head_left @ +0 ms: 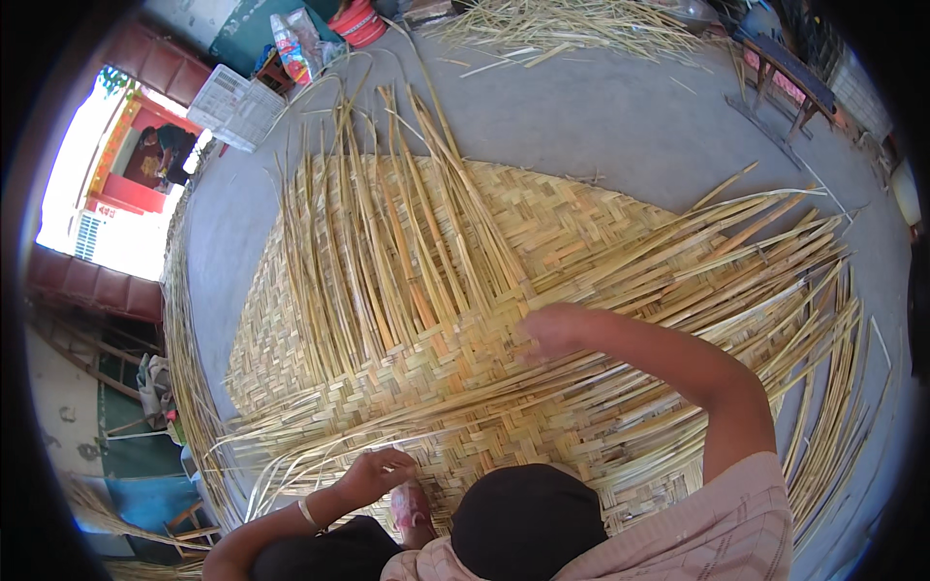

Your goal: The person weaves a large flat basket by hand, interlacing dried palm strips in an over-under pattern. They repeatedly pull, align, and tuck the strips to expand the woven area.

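A large woven mat (pixel 542 218) of flat, pale straw-coloured strips lies on the floor in front of me. Many loose strips (pixel 392 228) fan away from the weave at the far side, and more strips (pixel 697 281) spread out to the right. My right hand (pixel 554 331) is over the middle of the mat, where the two groups meet; motion smears its fingers. Close to my knees, my left hand (pixel 380 474) hovers at the mat's near edge, palm turned inward. Its fingers are loosely bent, apart from the thumb, with nothing visible in them.
A pile of loose strips (pixel 581 29) lies on the grey floor at the back. A wooden bench (pixel 790 73) stands far right. At the far left are a white crate (pixel 237 107), a red bucket (pixel 358 23) and a doorway, with a person (pixel 172 150) outside. Long strips (pixel 186 349) line the left.
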`<state>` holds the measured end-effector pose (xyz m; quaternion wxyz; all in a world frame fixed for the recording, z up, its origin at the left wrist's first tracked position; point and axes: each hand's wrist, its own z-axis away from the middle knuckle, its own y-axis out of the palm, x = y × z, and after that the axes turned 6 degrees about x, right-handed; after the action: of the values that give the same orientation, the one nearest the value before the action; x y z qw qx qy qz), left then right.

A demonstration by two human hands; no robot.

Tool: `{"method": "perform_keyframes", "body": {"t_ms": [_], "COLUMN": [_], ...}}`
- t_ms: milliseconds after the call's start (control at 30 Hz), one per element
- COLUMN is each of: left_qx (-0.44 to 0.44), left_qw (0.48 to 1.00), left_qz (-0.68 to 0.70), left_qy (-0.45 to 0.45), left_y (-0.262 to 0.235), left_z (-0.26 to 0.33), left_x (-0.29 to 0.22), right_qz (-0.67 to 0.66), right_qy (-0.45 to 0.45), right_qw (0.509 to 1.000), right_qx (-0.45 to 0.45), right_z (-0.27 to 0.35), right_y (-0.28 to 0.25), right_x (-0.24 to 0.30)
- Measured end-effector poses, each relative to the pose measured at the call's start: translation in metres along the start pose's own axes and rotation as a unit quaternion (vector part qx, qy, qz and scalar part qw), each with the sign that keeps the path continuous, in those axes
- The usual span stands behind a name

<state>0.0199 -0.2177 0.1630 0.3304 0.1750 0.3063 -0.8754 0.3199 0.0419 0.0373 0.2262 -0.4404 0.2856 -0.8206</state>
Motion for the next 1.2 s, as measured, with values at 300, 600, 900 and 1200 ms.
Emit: {"method": "perform_keyframes", "body": {"t_ms": [300, 600, 900, 1200], "left_qx": [0.024, 0.023, -0.091, -0.299], "left_qw": [0.970, 0.990, 0.984, 0.948], "left_qz": [0.210, 0.050, 0.037, -0.033], "left_qy": [0.118, 0.132, 0.147, 0.102], "left_y": [0.016, -0.028, -0.114, -0.155], "left_z": [-0.058, -0.126, -0.278, -0.400], "left_x": [-0.031, -0.031, -0.084, -0.103], "right_qz": [0.070, 0.262, 0.333, 0.197], "right_qy": [0.086, 0.096, 0.065, 0.157], "right_qw": [0.989, 0.948, 0.910, 0.912], "right_qx": [-0.094, -0.151, -0.240, -0.323], "right_z": [-0.060, -0.073, -0.066, -0.095], "right_y": [-0.031, 0.003, 0.015, 0.025], "right_x": [-0.016, -0.028, -0.030, -0.037]}}
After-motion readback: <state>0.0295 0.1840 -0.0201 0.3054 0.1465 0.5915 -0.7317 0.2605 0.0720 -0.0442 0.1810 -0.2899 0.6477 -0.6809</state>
